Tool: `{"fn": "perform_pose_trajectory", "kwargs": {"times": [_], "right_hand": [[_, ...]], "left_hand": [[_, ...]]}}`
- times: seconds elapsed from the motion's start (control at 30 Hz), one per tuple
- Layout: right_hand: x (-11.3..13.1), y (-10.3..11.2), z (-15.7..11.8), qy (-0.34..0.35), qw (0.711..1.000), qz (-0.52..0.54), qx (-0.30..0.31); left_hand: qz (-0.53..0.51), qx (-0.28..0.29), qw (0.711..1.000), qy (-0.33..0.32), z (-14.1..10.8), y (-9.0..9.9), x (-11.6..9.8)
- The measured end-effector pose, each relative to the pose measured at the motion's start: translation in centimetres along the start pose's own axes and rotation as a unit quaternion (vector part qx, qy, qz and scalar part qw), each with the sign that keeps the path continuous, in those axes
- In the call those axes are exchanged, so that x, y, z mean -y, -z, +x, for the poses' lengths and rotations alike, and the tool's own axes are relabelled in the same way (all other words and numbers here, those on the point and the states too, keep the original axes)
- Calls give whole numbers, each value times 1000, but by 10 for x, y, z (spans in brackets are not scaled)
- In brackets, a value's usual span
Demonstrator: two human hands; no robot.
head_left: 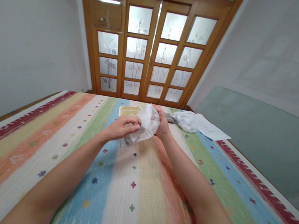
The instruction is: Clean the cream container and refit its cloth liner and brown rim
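Note:
Above the far middle of the table, a thin white plastic bag [148,125] is held up between my hands. Its upper part looks bunched and opaque, while the lower edge is see-through. My right hand [163,125] wraps its fingers around the bag's right side, and some fingertips are hidden behind it. At the bag's left side is my left hand [122,127], with fingers curled and the thumb close to the index finger. Whether something small sits between those fingertips cannot be made out. Just behind my left hand stands a pale yellow plastic container [127,110], partly covered by the hand and bag.
Right of my right hand lie a dark grey item [169,118], a crumpled white plastic bag [185,121] and printed paper sheets [212,128]. A striped, patterned cloth [120,199] covers the table. Wooden doors with glass panes [151,51] stand beyond, with walls on both sides.

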State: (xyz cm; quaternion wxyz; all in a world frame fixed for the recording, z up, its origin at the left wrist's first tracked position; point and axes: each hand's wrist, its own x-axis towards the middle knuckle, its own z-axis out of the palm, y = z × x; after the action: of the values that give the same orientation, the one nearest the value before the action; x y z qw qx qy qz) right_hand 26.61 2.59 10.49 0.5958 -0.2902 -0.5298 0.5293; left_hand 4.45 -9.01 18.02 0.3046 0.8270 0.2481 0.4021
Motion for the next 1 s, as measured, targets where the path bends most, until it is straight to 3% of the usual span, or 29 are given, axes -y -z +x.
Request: {"fn": "perform_pose_trajectory", "kwargs": {"times": [0.1,0.27,0.4,0.53,0.6,0.7,0.77,0.87,0.93,1.0], "right_hand": [[8,0,1,19,1000,-19,-12],[27,-2,-2,-12,1000,-28,5],[39,1,-9,-70,992,-76,72],[47,2,-13,-8,975,-184,123],[51,2,-13,70,949,-292,97],[56,4,-14,190,867,-460,10],[59,6,-16,235,825,-513,-35],[61,6,-17,251,821,-504,-97],[62,4,-18,251,832,-476,-131],[65,0,-20,248,847,-448,-144]], "left_hand": [[88,-38,995,14,1,-4,-2],[203,-100,968,105,1,-8,5],[177,-104,967,149,1,-12,10],[135,-126,976,115,3,-16,14],[126,-156,975,94,4,-15,14],[134,-230,961,82,4,-12,10],[177,-303,934,66,3,-10,5],[267,-386,883,-7,-1,-7,-3],[306,-386,867,-76,-4,-8,-8],[315,-354,871,-129,-6,-11,-12]]}}
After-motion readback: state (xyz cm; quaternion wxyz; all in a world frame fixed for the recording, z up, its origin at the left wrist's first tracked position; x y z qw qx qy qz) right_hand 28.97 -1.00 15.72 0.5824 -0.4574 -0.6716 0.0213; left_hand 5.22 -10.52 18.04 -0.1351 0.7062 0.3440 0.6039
